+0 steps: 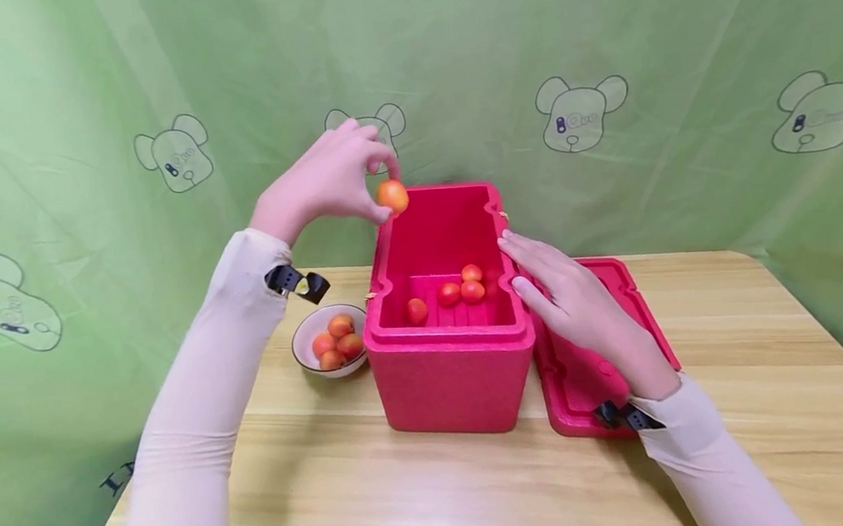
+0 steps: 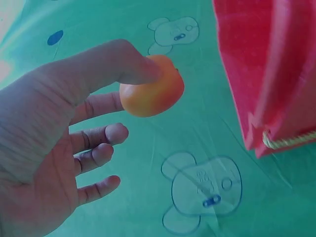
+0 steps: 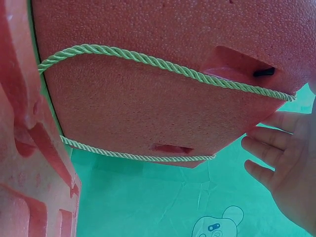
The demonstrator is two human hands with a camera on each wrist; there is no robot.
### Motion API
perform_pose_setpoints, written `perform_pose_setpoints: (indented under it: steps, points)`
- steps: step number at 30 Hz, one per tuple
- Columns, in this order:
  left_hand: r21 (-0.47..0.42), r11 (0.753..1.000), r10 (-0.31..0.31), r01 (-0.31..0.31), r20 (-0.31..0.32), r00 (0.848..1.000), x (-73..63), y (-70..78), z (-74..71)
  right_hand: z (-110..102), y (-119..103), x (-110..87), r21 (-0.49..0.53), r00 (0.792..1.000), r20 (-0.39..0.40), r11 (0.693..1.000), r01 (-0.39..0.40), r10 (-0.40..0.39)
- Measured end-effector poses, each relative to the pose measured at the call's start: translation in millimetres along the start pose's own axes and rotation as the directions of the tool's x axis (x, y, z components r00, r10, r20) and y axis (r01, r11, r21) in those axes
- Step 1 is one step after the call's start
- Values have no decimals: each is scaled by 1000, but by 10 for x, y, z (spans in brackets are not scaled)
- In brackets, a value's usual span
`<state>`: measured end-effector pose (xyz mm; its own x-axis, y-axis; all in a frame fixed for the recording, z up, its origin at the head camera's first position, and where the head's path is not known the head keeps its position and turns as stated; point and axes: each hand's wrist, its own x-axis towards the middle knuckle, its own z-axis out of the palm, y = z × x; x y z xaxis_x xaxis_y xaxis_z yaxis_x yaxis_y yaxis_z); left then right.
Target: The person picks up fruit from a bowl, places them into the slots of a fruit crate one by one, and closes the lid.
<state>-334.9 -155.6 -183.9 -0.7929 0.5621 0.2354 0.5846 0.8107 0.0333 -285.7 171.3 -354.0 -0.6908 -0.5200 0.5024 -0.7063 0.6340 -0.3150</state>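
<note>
Firstly, nearest the viewer, bare wooden table spans the foreground, with a pale sleeve reaching in on the left and another on the right. A red lid lies on the table at the right, partly covered by the right forearm. The right hand is spread, fingers extended against the right rim of the red box, gripping nothing. Lidless, the box stands upright; a twisted cord runs along its side wall in the right wrist view. Just left of the box, a white bowl with a dark rim contains four visible orange-red fruits. At least four red fruits lie on the box floor. Farther back, the left hand is raised over the left rim, its grip narrow: thumb and index finger pinch one orange fruit, held in the air near that rim. Behind everything hangs a green curtain printed with bear heads.
</note>
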Motion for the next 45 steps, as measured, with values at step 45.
perform_pose_setpoints:
  steps: [45]
  points:
    - [86,985,-154,149,64,986,862,192,1046,69,-117,27,14,1000,22,1000,-15,15]
